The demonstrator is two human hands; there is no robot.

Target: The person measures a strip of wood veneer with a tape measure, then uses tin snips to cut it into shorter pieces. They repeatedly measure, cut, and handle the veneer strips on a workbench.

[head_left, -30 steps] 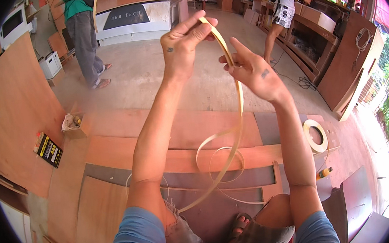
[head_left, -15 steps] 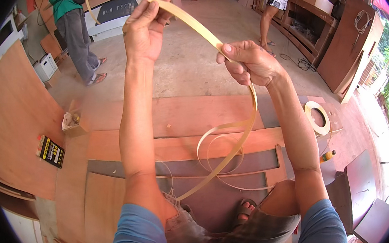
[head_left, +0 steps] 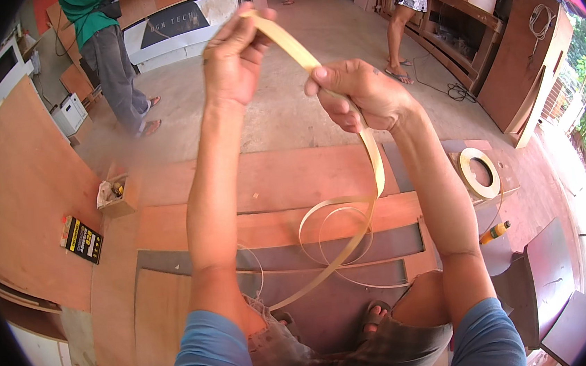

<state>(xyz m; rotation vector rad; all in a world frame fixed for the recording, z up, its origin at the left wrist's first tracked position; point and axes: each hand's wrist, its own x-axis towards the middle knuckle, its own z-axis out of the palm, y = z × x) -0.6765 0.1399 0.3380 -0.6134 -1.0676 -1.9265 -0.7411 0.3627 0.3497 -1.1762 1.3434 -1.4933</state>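
Note:
A long, thin, pale yellow edge-banding strip (head_left: 373, 158) runs between both raised hands and hangs down in loose curls over the wooden boards (head_left: 272, 185) below. My left hand (head_left: 234, 57) pinches the strip's upper end, held high. My right hand (head_left: 358, 93) is closed around the strip lower down and to the right. Between the hands the strip is stretched straight. My knees and a sandalled foot (head_left: 373, 315) show at the bottom.
A roll of the same banding (head_left: 480, 173) lies on the boards at right, an orange-handled tool (head_left: 496, 232) near it. A small box of bits (head_left: 114, 196) and a black-yellow packet (head_left: 82, 239) lie at left. Two people (head_left: 109, 53) stand farther back on the concrete floor.
Both hands have come lower and closer together in the picture; the right hand has slid along the strip, and the stretch between the hands is shorter.

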